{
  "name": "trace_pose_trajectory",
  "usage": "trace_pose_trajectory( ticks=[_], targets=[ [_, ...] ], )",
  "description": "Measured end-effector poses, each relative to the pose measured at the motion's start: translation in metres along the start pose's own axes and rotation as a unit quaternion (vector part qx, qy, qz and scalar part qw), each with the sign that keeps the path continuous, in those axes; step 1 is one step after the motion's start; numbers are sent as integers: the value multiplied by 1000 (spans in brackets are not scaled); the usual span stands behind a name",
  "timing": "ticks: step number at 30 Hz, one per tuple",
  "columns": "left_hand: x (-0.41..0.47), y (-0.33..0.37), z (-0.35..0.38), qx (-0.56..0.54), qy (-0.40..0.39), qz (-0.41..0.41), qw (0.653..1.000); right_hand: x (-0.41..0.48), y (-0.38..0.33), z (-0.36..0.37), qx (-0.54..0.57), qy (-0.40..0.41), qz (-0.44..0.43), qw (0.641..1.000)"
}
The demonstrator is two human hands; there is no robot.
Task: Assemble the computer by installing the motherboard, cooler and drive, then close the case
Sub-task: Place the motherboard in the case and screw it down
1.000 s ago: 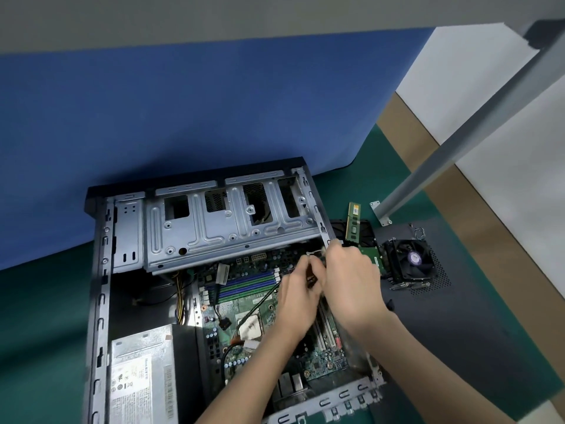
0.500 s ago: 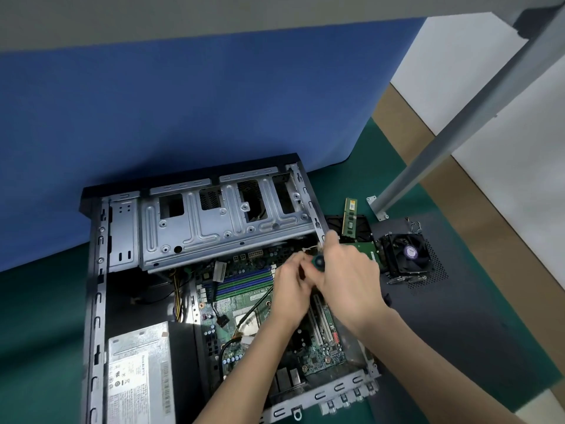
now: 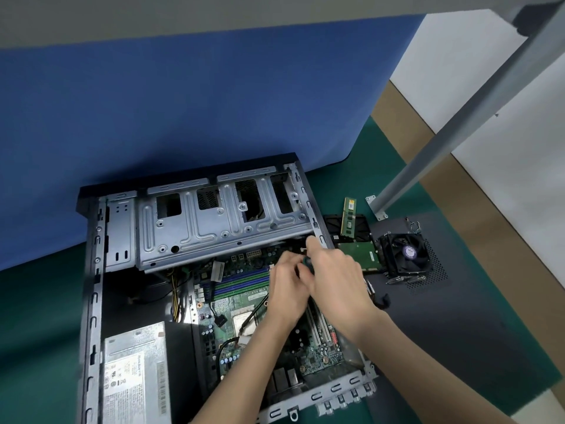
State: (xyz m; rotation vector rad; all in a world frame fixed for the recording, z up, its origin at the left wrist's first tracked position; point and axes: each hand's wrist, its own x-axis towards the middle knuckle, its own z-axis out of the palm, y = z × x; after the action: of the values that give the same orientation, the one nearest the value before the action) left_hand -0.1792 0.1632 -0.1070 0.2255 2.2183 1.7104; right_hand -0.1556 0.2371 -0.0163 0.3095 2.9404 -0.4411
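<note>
The open computer case (image 3: 91, 301) lies flat on the green mat with the green motherboard (image 3: 238, 298) inside it. Both hands meet over the board's far right corner, beside the case wall. My right hand (image 3: 339, 280) grips the dark handle of a screwdriver (image 3: 307, 263). My left hand (image 3: 287, 292) is blurred, its fingers curled at the tool just below the handle. The tip is hidden. The black fan cooler (image 3: 405, 254) and a drive (image 3: 360, 254), green circuit side up, lie outside the case to the right.
A silver drive cage (image 3: 220, 218) spans the case's far end and the power supply (image 3: 134, 374) fills the near left. A memory stick (image 3: 349, 217) and the dark side panel (image 3: 458, 316) lie to the right. A grey metal leg (image 3: 458, 117) slants down there. A blue partition stands behind.
Both hands have stayed at the board's far right corner. The right hand has shifted on the tool, so its dark handle now shows between the hands.
</note>
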Motion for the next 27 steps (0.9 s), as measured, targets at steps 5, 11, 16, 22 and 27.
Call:
trace_pose_trajectory(
  ticks=[5, 11, 16, 22, 27],
  targets=[
    [-3, 1, -2, -50, 49, -3, 998, 8, -10, -3, -24, 19, 59, 998],
    [-4, -4, -2, -17, 30, -8, 999, -1, -9, -1, -8, -17, -1, 1000],
    [-5, -2, -2, -34, 52, -23, 998, 5, -8, -1, -13, 14, 46, 999],
    [-4, -3, -3, -43, 26, 2, 999, 0, 1, 5, 2, 8, 5, 1000],
    [-1, -3, 2, -36, 47, 23, 998, 7, 1, -2, -33, 36, 25, 999]
  ],
)
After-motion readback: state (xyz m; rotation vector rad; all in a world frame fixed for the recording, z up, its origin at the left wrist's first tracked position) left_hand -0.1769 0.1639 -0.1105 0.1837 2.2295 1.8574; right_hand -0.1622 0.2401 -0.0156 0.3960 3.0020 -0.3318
